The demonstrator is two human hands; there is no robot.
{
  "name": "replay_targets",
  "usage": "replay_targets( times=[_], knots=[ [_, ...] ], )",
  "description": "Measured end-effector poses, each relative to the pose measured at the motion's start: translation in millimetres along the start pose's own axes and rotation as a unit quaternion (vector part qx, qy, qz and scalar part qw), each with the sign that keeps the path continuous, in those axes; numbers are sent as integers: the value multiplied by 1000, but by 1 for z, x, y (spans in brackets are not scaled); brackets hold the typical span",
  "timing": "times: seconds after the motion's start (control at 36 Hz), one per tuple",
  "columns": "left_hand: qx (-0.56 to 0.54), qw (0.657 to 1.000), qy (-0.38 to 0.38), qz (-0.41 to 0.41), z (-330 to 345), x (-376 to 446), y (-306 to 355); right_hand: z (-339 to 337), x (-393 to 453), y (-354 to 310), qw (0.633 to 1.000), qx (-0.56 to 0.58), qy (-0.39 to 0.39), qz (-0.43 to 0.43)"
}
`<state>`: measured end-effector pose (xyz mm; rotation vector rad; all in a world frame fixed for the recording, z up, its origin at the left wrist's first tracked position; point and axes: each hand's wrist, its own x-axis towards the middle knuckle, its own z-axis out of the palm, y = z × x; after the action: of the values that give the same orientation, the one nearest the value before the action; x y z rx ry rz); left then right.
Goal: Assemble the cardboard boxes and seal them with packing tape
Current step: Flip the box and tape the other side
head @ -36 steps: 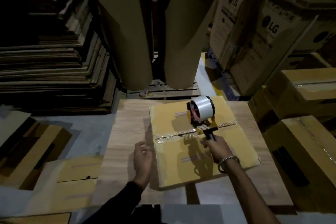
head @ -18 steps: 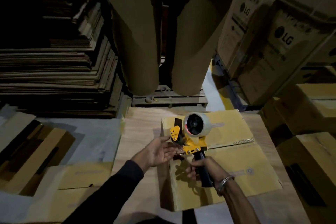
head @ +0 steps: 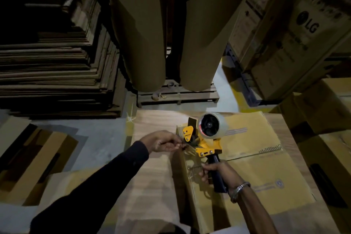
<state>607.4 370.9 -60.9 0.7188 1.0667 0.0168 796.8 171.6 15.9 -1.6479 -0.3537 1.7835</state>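
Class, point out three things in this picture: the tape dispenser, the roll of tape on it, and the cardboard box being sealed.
tape dispenser (head: 208, 150): head view, on its yellow frame.
roll of tape (head: 218, 126): head view, on its pale outer band.
cardboard box (head: 266, 173): head view, on its near top flap.

Single head-worn wide-angle view, steeply downward and forward, close over the wooden table (head: 152, 186), hands nearest.
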Motion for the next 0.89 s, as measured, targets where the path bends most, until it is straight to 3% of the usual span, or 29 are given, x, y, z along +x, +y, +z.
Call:
replay_targets(
  times=[0.17,0.33,0.53,0.89],
  knots=[
    [238,963,61,111,-22,15,51,27,20,-17,999,-14,43,3],
    [358,923,35,139,-32,34,93,48,38,-35,996,-22,85,-4],
    [370,915,73,142,-40,66,99,51,45,-32,990,-35,136,-14],
    [390,906,58,150,-49,78,86,49,64,-12,982,-69,171,-37]
  ],
)
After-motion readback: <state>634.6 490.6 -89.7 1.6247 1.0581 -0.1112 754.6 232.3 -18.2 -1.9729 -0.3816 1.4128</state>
